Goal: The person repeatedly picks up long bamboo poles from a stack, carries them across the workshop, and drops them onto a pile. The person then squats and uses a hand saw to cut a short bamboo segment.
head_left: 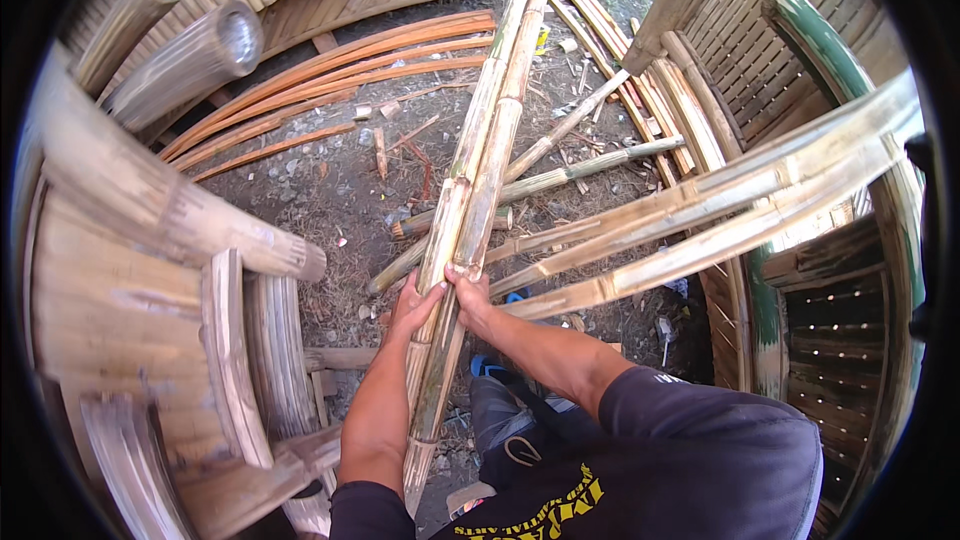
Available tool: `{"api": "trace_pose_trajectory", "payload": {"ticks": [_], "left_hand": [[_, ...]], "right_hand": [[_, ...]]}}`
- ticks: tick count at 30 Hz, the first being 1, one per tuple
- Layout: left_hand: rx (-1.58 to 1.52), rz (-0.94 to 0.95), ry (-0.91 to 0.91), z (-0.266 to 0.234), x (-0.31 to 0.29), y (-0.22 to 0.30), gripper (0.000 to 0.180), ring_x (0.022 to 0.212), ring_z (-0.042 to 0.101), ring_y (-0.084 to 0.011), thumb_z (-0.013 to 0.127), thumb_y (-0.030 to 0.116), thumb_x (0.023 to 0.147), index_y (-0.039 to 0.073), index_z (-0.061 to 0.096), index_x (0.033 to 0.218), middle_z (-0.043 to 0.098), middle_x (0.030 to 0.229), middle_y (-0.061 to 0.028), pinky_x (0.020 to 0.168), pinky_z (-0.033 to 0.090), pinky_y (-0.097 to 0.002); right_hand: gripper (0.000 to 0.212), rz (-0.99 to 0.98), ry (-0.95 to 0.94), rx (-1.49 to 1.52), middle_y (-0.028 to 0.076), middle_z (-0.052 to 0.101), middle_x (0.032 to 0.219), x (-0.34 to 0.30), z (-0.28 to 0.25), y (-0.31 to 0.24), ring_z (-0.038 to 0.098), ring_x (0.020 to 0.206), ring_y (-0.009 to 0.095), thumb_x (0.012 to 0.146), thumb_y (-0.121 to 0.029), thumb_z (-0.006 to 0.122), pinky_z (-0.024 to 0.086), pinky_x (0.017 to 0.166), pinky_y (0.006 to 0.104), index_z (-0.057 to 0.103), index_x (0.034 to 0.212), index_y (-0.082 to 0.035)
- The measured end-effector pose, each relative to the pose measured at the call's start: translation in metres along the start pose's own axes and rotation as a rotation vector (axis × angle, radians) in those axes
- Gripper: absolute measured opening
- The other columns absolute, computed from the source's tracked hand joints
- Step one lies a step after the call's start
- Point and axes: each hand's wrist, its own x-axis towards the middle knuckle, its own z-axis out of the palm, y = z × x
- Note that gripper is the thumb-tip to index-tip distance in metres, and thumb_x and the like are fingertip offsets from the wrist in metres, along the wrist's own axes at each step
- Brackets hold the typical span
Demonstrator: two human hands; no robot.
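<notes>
Two long bamboo poles (497, 140) lie side by side in front of me, running from the far top of the view down past my left forearm. My left hand (411, 307) is closed round their left side, its thumb along the top. From the right, my right hand (469, 296) grips the same pair, close beside the left one. Undersides of the poles and most of my fingertips are hidden. Just right of my right hand, several split bamboo lengths (640, 283) slant up toward the right.
Thin reddish-brown strips (330, 90) lie on the littered ground at far left. Loose bamboo poles (590, 168) cross beyond my hands. Thick bamboo beams (190, 205) jut in from the left. A wooden post (678, 5) and slatted wall (780, 50) stand at right.
</notes>
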Motion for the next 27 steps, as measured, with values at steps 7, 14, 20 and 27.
{"api": "trace_pose_trajectory", "payload": {"ticks": [7, 14, 20, 27], "left_hand": [[-0.022, -0.098, -0.057, 0.010, 0.188, 0.009, 0.060, 0.106, 0.063, -0.0187, 0.077, 0.030, 0.088, 0.005, 0.053, 0.137, 0.067, 0.120, -0.0106, 0.093, 0.050, -0.0328], [0.083, -0.184, -0.157, 0.048, 0.343, 0.021, 0.071, 0.110, 0.063, -0.0212, 0.080, 0.031, 0.084, 0.003, 0.049, 0.140, 0.067, 0.122, -0.0129, 0.096, 0.049, -0.0346], [0.084, -0.149, -0.229, 0.085, 0.452, 0.019, 0.072, 0.109, 0.065, -0.0240, 0.080, 0.036, 0.083, 0.004, 0.050, 0.140, 0.068, 0.120, -0.0155, 0.097, 0.049, -0.0357], [0.634, -0.243, -0.268, 0.132, 0.583, 0.110, 0.109, 0.132, 0.052, -0.0371, 0.075, 0.063, 0.074, 0.008, 0.030, 0.156, 0.051, 0.143, -0.0264, 0.109, 0.043, -0.0463]], "right_hand": [[0.073, 0.014, 0.287, -0.133, 0.021, 0.059, 0.125, 0.165, 0.049, -0.040, 0.061, 0.112, 0.032, 0.075, -0.034, 0.088, 0.049, 0.095, 0.0418, 0.045, 0.123, -0.001], [0.059, 0.062, 0.245, -0.011, 0.016, 0.061, 0.116, 0.328, 0.044, -0.069, 0.064, 0.103, 0.029, 0.086, -0.019, 0.080, 0.057, 0.084, 0.0449, 0.041, 0.126, -0.004], [0.067, 0.089, 0.157, 0.116, 0.016, 0.062, 0.119, 0.425, 0.026, -0.100, 0.063, 0.107, 0.029, 0.083, -0.022, 0.084, 0.056, 0.088, 0.0460, 0.043, 0.132, -0.003], [0.061, 0.164, 0.217, 0.123, 0.018, 0.062, 0.121, 0.518, 0.027, -0.191, 0.063, 0.111, 0.030, 0.086, -0.016, 0.079, 0.057, 0.089, 0.0475, 0.043, 0.133, -0.001]]}}
